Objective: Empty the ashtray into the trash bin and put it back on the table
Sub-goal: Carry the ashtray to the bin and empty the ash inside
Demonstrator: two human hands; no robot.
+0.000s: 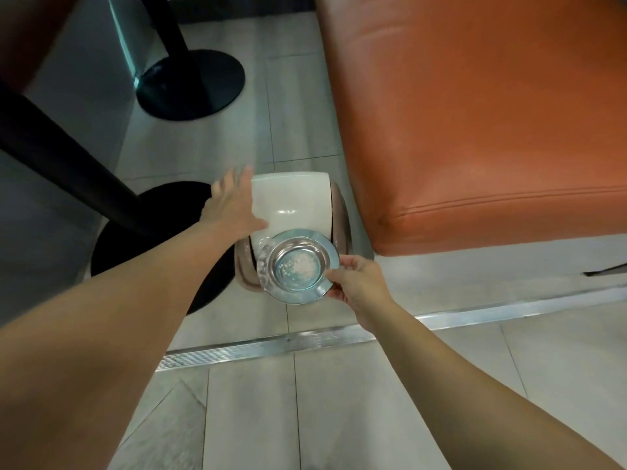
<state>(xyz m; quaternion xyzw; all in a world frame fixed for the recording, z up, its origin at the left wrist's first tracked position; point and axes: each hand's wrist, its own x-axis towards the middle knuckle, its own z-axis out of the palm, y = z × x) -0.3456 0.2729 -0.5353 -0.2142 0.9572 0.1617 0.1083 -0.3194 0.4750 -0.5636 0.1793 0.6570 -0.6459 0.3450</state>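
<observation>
Round shiny metal ashtray [299, 266] with pale ash in its bowl is held level just above the small white-lidded, copper-bodied trash bin [291, 201] on the tiled floor [258, 395], beside the orange leather seat [492, 113]. Looks light, rigid, slick; the wide flat rim is the place to pinch. Right hand [358, 283] grips that rim at the near-right edge, arm extended. Left hand [232, 206] open, fingers spread, touching the lid's left edge.
</observation>
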